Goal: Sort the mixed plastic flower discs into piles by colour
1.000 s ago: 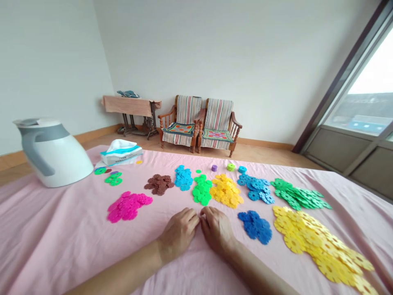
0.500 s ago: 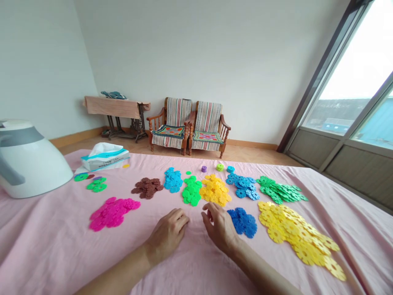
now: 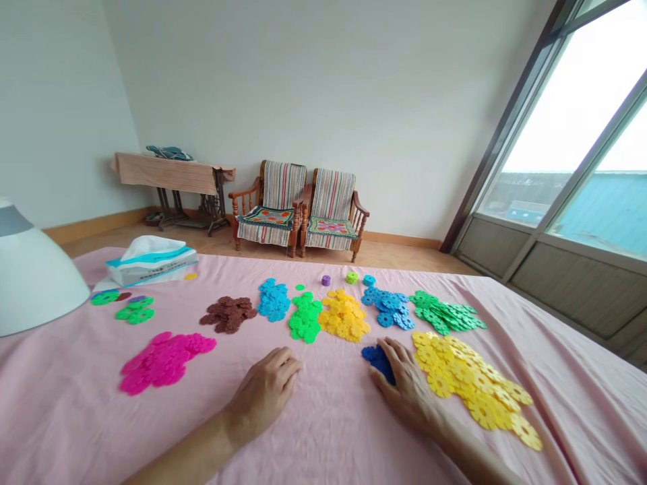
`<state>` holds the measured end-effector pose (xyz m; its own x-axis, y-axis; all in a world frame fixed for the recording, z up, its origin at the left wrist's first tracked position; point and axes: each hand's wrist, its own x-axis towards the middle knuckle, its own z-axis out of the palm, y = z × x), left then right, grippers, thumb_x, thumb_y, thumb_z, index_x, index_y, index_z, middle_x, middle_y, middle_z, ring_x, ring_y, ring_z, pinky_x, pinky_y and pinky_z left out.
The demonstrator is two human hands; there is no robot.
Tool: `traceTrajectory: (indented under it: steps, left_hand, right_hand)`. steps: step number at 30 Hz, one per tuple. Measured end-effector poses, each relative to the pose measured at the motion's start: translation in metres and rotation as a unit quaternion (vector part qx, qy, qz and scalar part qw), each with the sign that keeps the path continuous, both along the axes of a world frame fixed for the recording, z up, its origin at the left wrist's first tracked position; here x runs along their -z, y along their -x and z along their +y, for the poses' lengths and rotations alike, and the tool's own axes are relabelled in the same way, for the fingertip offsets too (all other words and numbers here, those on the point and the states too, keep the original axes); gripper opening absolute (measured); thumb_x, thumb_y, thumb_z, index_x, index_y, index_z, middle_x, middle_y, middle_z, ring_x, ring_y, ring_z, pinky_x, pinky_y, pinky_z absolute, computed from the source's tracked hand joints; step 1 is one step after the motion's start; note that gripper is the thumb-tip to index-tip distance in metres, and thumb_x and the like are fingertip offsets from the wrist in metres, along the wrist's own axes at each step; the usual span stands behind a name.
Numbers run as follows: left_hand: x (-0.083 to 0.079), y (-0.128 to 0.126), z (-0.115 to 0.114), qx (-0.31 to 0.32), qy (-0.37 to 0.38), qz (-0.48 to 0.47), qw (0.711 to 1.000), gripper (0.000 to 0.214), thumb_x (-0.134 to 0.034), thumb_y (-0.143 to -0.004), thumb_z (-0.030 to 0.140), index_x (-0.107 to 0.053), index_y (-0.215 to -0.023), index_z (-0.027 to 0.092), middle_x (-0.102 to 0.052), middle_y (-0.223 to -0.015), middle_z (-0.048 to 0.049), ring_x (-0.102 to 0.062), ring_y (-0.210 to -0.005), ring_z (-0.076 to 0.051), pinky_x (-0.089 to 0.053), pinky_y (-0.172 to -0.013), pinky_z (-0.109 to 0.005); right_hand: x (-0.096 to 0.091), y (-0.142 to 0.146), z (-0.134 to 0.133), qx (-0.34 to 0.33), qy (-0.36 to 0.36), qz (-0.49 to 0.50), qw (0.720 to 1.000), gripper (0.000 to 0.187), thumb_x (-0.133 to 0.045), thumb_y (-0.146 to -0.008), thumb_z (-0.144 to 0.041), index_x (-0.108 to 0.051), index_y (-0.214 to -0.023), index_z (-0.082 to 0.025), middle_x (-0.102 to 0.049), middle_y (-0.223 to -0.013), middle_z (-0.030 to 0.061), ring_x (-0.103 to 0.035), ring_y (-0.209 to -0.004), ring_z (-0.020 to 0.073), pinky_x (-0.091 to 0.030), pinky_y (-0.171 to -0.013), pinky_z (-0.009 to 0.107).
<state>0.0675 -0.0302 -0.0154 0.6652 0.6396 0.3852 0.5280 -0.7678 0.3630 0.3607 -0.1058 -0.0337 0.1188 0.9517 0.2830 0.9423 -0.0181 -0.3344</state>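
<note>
My right hand (image 3: 404, 384) lies palm down over the dark blue pile of flower-shaped snowflake discs (image 3: 380, 364). Its fingers are stretched out, and they cover the right part of that pile. Farther left, my left hand (image 3: 267, 384) rests on the pink cloth with its fingers bent and close together. I see nothing in it, though its palm side is hidden. Ahead of the hands lie a bright green disc pile (image 3: 306, 318) and an orange-yellow one (image 3: 344, 316). A large yellow pile (image 3: 470, 377) spreads just right of my right hand.
Around these lie magenta (image 3: 164, 364), brown (image 3: 228, 314), light blue (image 3: 273, 300), blue (image 3: 388, 306) and dark green (image 3: 445, 312) disc piles. Small stacks, one purple (image 3: 326, 280), stand behind. A tissue box (image 3: 151, 266) and a white kettle (image 3: 38, 283) are at left; two armchairs (image 3: 331, 225) stand beyond.
My right hand has moved right from the cloth near the orange-yellow pile onto the dark blue discs, its fingers now extended. My left hand stays on the cloth. The view has shifted slightly right.
</note>
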Motion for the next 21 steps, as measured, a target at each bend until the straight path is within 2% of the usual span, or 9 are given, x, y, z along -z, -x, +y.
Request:
traceTrajectory:
  steps: [7,13,21]
  left_hand:
    - [0.002,0.001,0.001,0.006,0.013,-0.017,1.0,0.024,-0.042,-0.083,0.004,-0.06,-0.087,0.02,-0.056,-0.087,-0.0032,-0.054,-0.084,-0.017,-0.045,-0.076,-0.029]
    - [-0.003,0.001,0.0,-0.001,0.033,-0.027,0.999,0.023,-0.042,-0.083,0.005,-0.06,-0.085,0.02,-0.056,-0.086,-0.0029,-0.054,-0.084,-0.016,-0.045,-0.076,-0.028]
    - [-0.008,0.002,-0.002,-0.022,0.072,-0.07,0.995,0.026,-0.043,-0.08,0.003,-0.059,-0.093,0.019,-0.058,-0.091,-0.0036,-0.056,-0.088,-0.016,-0.046,-0.077,-0.027]
  right_hand:
    - [-0.005,0.024,-0.002,-0.055,-0.032,0.047,0.997,0.052,-0.055,-0.081,-0.037,-0.048,-0.128,-0.016,-0.046,-0.133,0.0141,-0.041,-0.123,0.0279,-0.037,-0.102,0.047]
    - [-0.005,0.053,-0.004,-0.099,-0.056,0.076,0.991,0.05,-0.055,-0.08,-0.025,-0.047,-0.129,-0.019,-0.048,-0.131,0.013,-0.044,-0.12,0.026,-0.04,-0.101,0.046]
    - [0.002,0.094,0.002,-0.188,-0.081,0.107,0.973,0.054,-0.052,-0.08,-0.015,-0.041,-0.132,-0.019,-0.046,-0.133,0.0121,-0.041,-0.123,0.0231,-0.039,-0.103,0.043]
